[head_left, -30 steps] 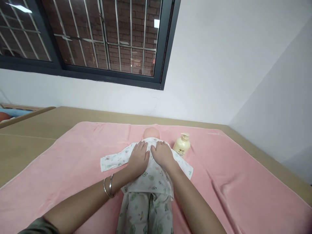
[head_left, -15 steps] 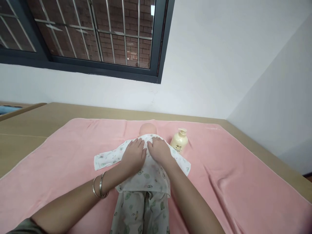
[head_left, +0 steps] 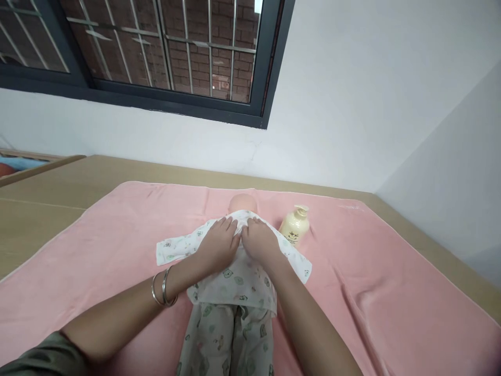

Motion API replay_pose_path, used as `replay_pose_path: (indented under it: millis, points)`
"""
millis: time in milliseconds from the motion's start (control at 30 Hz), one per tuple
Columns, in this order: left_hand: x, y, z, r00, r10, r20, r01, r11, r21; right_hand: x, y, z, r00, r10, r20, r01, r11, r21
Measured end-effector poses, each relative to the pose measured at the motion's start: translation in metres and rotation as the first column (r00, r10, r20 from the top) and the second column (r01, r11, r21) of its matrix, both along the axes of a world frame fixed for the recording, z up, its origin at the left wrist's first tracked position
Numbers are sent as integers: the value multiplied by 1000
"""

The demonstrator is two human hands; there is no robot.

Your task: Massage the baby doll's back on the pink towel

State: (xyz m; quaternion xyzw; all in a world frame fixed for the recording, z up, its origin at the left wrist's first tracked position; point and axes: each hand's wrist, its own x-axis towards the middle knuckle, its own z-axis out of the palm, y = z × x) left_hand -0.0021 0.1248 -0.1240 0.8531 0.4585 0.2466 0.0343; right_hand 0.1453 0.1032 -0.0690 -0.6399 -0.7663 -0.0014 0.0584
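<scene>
A baby doll (head_left: 242, 202) lies face down on a pink towel (head_left: 117, 240), dressed in a white printed top (head_left: 235, 279) and matching trousers (head_left: 227, 339). My left hand (head_left: 217, 244) lies flat on the doll's upper back, left of the spine, fingers toward the neck. Pressed flat beside it is my right hand (head_left: 260, 243), on the right of the back. The two hands touch at the thumbs. Two metal bangles (head_left: 163, 287) ring my left wrist. Neither hand grips anything.
A cream pump bottle (head_left: 295, 225) stands on the towel just right of the doll's shoulder. The towel covers a tan surface (head_left: 47, 209) against a white wall (head_left: 352, 104) with a barred window (head_left: 156, 47). A wall corner rises at right.
Both hands have slid a little up the doll's back toward the neck and stay flat. The view has shifted slightly.
</scene>
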Motion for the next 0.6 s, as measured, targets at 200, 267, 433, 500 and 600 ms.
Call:
replay_pose_path:
  millis: [200, 267, 433, 500, 600]
  points:
    - [2, -6, 4, 999, -3, 40, 4, 1000, -14, -1, 3, -4, 987, -151, -50, 151, 988, 9]
    - [-3, 6, 9, 997, 2, 74, 7, 994, -113, -15, -8, -8, 990, -135, 43, 132, 989, 60]
    - [-5, 18, 11, 992, 103, 77, -86, 977, -197, -28, -17, -7, 993, -53, 103, 45, 996, 78]
    - [-1, 8, 6, 990, 134, 46, -129, 986, -110, -17, -8, -3, 999, -38, 19, 37, 998, 54]
    - [6, -11, -3, 994, 113, 7, -113, 993, 23, 3, 11, 1, 978, -143, -150, 139, 990, -39]
